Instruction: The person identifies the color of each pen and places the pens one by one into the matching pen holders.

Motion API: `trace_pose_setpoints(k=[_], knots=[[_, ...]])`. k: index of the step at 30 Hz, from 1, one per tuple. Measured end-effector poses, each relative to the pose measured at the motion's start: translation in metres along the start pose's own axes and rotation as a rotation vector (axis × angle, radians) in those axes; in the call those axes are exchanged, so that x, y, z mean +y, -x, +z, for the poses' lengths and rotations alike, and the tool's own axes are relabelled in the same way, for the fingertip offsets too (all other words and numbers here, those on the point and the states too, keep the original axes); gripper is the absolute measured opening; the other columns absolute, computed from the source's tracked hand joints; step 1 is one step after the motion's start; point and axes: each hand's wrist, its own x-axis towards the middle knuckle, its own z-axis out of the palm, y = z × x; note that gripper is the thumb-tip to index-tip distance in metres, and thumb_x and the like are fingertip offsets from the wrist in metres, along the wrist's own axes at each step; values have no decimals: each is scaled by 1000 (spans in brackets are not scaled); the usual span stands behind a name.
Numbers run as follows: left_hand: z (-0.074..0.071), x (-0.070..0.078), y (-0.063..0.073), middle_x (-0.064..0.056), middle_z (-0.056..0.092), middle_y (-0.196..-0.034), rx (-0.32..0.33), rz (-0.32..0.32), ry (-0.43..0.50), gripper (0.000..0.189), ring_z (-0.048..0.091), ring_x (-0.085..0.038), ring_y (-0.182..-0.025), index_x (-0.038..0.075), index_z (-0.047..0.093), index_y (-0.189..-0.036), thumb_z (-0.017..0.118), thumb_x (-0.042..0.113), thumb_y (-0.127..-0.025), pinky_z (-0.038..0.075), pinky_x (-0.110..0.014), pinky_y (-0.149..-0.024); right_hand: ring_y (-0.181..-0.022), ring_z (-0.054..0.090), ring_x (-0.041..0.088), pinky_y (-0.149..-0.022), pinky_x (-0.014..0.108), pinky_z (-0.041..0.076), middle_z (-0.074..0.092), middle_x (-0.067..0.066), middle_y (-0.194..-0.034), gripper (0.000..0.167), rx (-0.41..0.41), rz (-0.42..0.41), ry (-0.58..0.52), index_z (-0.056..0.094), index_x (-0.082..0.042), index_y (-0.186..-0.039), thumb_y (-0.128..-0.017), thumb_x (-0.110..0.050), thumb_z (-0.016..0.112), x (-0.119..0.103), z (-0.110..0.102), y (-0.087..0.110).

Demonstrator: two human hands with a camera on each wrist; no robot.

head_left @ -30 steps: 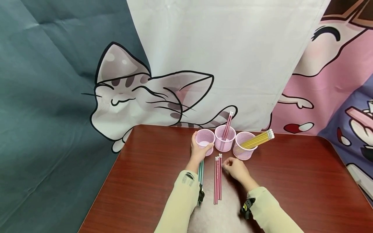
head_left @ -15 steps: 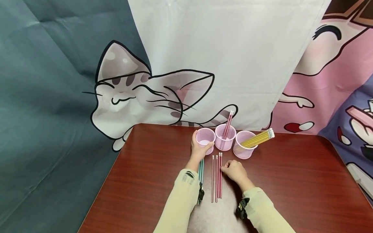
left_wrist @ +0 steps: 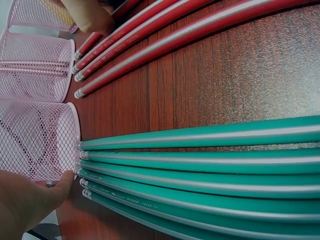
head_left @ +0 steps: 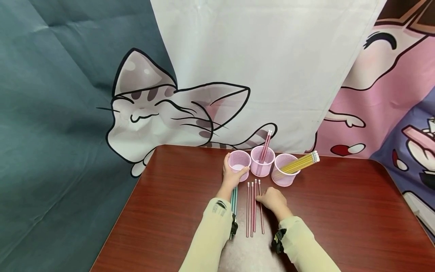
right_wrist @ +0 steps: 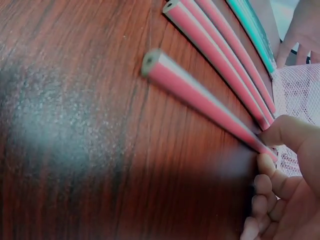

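Observation:
My left hand (head_left: 231,179) grips the leftmost pink mesh cup (head_left: 239,156), its thumb on the near side by the rim. That cup has no pencils in it. Several green pencils (left_wrist: 200,158) lie side by side under the left forearm, eraser ends at the cup. Right of them are red pencils (head_left: 252,215) on the table. My right hand (head_left: 274,199) pinches the rightmost red pencil (right_wrist: 195,100) between thumb and index finger near its eraser end. The pencil's unsharpened end points toward me, angled away from the other red ones.
The middle mesh cup (head_left: 268,170) holds a few red pencils (head_left: 266,147) standing tilted. In the right mesh cup (head_left: 281,182), several yellow pencils (head_left: 300,163) lean far to the right. A printed cloth backdrop (head_left: 272,68) hangs behind the brown wooden table (head_left: 170,211).
The red pencils, bunched together earlier, are now spread apart, and the rightmost one has shifted right. My right hand has moved slightly left and toward me. The left hand stays on its cup.

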Motion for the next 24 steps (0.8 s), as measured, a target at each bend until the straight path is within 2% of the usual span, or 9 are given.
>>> trace_pose_setpoints(k=[5, 11, 16, 21, 24], knots=[[-1, 1, 1, -12, 31, -142, 0, -2, -2, 92, 34, -30, -126, 29, 27, -142, 83, 26, -68, 28, -47, -102, -68, 60, 31, -53, 46, 45, 62, 15, -72, 31, 49, 11, -22, 55, -9, -60, -69, -36, 68, 4, 3, 2], [-2, 0, 1, -12, 32, -142, -5, -11, 2, 93, 34, -29, -125, 29, 27, -142, 83, 25, -67, 28, -45, -102, -62, 59, 27, -50, 41, 43, 61, 7, -64, 26, 96, -11, -84, 59, -11, -58, -66, -34, 68, 7, 3, 4], [-1, -1, 1, -12, 32, -141, 4, -1, 13, 94, 35, -29, -125, 28, 27, -142, 83, 23, -67, 28, -46, -102, -56, 51, 17, -53, 31, 41, 54, -2, -57, 18, 133, -53, -237, 59, -9, -61, -68, -23, 69, 15, 1, 4], [-1, -1, 1, -12, 31, -142, 2, -3, 17, 94, 34, -29, -126, 28, 28, -142, 83, 23, -67, 27, -46, -103, -53, 47, 11, -55, 26, 40, 54, -4, -56, 9, 167, -87, -379, 63, -7, -67, -68, -13, 68, 25, 3, 4], [0, -1, 1, -12, 32, -142, 0, 8, 16, 93, 34, -29, -126, 27, 28, -142, 83, 24, -67, 27, -46, -103, -49, 48, 8, -51, 23, 42, 57, -2, -58, 9, 112, -104, -546, 64, -1, -76, -72, -8, 67, 28, 5, 5]])
